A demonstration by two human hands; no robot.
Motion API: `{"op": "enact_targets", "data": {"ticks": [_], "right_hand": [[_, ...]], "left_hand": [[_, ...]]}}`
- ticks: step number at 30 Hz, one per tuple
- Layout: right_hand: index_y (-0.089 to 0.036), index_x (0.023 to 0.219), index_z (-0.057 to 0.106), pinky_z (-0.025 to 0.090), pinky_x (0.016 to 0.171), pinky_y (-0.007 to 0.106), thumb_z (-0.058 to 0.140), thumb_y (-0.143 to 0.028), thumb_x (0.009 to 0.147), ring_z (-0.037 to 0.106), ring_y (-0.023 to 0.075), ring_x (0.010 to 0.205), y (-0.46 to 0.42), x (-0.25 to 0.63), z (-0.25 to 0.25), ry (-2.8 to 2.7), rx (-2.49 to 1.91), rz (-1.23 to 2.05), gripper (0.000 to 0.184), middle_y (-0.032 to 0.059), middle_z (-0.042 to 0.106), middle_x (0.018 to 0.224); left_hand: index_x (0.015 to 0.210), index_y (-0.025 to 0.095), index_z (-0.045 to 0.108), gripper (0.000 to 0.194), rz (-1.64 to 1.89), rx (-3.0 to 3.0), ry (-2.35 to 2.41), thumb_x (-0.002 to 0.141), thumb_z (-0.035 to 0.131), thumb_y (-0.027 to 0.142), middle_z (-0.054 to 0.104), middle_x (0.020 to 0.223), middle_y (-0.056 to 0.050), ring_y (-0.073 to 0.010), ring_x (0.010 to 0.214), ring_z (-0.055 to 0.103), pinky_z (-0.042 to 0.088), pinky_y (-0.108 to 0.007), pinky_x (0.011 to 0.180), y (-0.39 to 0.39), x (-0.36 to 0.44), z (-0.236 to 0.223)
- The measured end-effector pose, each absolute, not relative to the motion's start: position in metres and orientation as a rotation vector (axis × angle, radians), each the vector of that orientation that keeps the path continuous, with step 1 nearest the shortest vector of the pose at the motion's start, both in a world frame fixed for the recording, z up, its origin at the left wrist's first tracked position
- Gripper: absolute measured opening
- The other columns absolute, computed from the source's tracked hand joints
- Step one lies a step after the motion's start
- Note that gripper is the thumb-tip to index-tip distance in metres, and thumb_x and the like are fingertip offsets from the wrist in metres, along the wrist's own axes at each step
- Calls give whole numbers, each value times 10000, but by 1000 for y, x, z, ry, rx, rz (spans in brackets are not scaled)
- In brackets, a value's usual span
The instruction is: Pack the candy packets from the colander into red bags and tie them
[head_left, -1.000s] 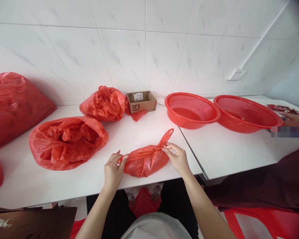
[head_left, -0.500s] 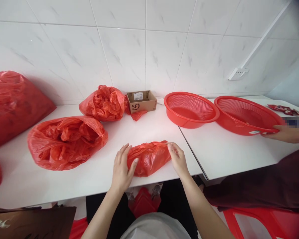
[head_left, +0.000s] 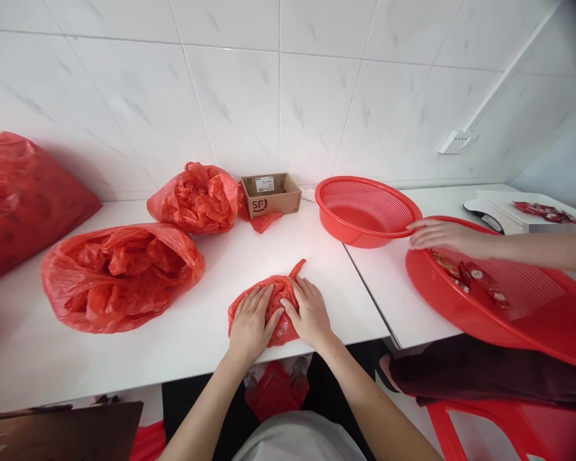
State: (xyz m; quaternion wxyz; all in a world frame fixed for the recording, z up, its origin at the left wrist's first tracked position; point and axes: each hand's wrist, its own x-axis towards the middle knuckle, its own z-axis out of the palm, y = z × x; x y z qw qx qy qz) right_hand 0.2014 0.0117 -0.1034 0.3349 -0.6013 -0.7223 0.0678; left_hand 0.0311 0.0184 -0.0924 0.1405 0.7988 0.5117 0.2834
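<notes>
A small filled red plastic bag [head_left: 282, 328] lies on the white table [head_left: 336, 301] close to its front edge. My left hand [head_left: 252, 323] rests on the bag's left side, fingers laid out over the plastic. On its right side my right hand [head_left: 311, 314] presses down, fingers also extended. A twisted end of the bag sticks up beyond my right fingertips. What the bag contains cannot be made out.
Left of my hands stand an open red bag of crumpled plastic [head_left: 125, 278], another bundle [head_left: 196, 198] and a large full bag [head_left: 29, 205]. Behind is a small cardboard box [head_left: 271, 198]. To the right are a red colander [head_left: 369, 211] and a co-worker's hand [head_left: 451, 237] at a tilted red basin [head_left: 547, 307].
Both hands have left the bag's ends and moved inward to lie on top of it; the bag looks more compact. The co-worker's basin has come forward and tilted, showing small red packets.
</notes>
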Motion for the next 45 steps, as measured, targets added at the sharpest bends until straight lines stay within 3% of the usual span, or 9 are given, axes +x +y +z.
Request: {"op": "enact_targets", "data": {"ticks": [6,9,12,19,25,34,37,41,45], "right_hand": [[-210,1362,513,292,1107,560,431,-498,941,379,345,1366,13,204,-97,-1815,-1551,337,517,121,493,1434],[-239,1331,502,393,1051,455,379,-525,955,518,265,1263,19,214,-83,-1590,-1517,646,488,103,587,1334],[-262,1324,458,488,892,392,363,-552,949,656,226,1041,36,228,-72,-1440,-1565,844,484,83,698,1103],[-241,1207,571,484,796,365,695,-432,754,667,222,812,85,219,-70,-1459,-1645,861,508,14,685,794],[-276,1293,509,509,721,271,442,-306,900,662,140,723,98,224,-74,-1393,-1545,829,400,-30,680,800],[-247,1222,567,484,844,329,491,-196,869,661,158,798,114,237,-72,-1317,-1577,740,366,-20,680,781],[-229,1276,501,480,872,339,480,-219,899,673,161,833,105,226,-48,-1337,-1507,756,377,0,702,800],[-227,1348,401,517,790,293,467,-323,940,676,148,841,72,210,7,-1413,-1204,835,424,18,711,864],[-268,1344,443,525,788,289,488,-324,946,673,139,850,25,183,53,-1607,-906,889,405,21,684,952]], "left_hand": [[1393,193,452,501,834,2253,1444,950,433,426,531,1411,-109,-254,1325,463,373,-476,1096,16,26,-84],[1409,200,420,511,898,2144,1489,947,450,417,600,1325,-102,-225,1227,552,466,-409,1008,11,12,-78],[1262,211,588,423,927,2112,1580,885,558,400,677,1148,-93,-269,1101,599,492,-446,945,7,-1,-77],[1053,207,712,265,927,2145,1540,896,536,328,700,931,-72,-238,909,618,519,-395,829,2,-1,-78],[933,206,723,310,895,2102,1547,943,458,366,659,796,-49,-207,790,592,498,-339,732,-11,-18,-63],[797,217,626,314,547,1962,1179,966,419,383,568,864,-51,-195,854,530,438,-313,762,-49,-27,-19],[839,228,654,268,710,1859,1124,951,464,381,534,1067,-77,-215,1039,515,425,-333,891,-41,-28,-4],[902,249,676,205,1032,1605,897,942,501,348,450,1388,-53,-249,1350,340,297,-375,1089,-20,-21,5],[975,248,674,183,1130,1424,837,930,530,351,564,1271,-62,-218,1171,511,378,-345,999,-7,2,3]]}}
